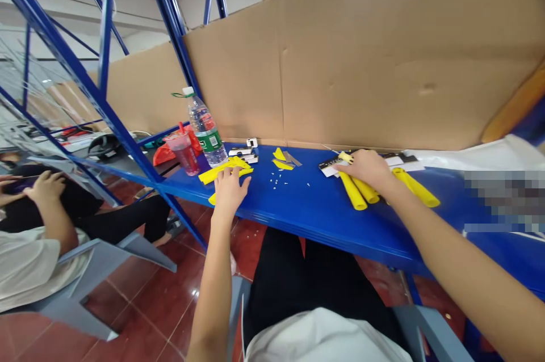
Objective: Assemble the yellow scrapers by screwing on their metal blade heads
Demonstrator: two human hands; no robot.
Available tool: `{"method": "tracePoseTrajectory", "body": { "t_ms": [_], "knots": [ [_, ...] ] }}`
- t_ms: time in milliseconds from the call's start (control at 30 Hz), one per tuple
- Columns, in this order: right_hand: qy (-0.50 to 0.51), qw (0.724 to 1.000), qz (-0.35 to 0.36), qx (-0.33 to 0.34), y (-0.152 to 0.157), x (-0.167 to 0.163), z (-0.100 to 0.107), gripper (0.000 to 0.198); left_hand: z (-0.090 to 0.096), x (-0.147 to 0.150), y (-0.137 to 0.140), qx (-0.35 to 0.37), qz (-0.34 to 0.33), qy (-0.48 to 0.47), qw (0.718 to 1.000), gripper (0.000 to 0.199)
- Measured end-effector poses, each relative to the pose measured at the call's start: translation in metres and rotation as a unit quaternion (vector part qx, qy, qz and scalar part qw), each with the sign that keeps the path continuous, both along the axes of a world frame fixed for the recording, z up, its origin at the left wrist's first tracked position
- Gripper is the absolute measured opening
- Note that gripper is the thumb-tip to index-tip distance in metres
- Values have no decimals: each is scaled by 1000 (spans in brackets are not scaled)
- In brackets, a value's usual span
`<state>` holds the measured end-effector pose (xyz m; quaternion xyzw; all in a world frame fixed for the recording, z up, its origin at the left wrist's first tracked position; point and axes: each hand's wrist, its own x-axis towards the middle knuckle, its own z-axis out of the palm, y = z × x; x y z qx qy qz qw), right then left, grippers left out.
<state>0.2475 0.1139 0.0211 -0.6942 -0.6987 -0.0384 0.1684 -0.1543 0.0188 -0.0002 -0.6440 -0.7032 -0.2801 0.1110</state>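
My left hand [230,187] lies palm down on several flat yellow pieces [209,173] at the left of the blue table, its thumb spread away from the fingers. To the right, my right hand [369,169] is closed, with a small pale yellow piece [346,157] at its thumb and fingertips. Thin wires seem to run from that piece. Beneath this hand lie yellow rolled tubes [353,194], and another yellow tube [415,187] rests right of the wrist. Black-and-white strips [328,167] lie partly hidden under my right hand.
Between my hands are yellow scraps [281,161] and tiny white bits [276,181] on the blue table [293,203]. A water bottle [208,132] and a red drink cup [185,152] stand at left, near white parts [244,153]. Cardboard [340,67] walls the back. A seated person [42,226] is at far left.
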Motion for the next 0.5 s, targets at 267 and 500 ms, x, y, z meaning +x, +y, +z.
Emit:
{"method": "tracePoseTrajectory", "body": {
  "t_ms": [267, 500],
  "knots": [
    [9, 999, 2, 38, -21, -21, 8, 47, 1, -26, -1, -40, -6, -53, 998, 36],
    [91, 981, 112, 126, -36, -47, -2, 45, 21, 23, -10, 214, -207, -213, 931, 34]
  ]
}}
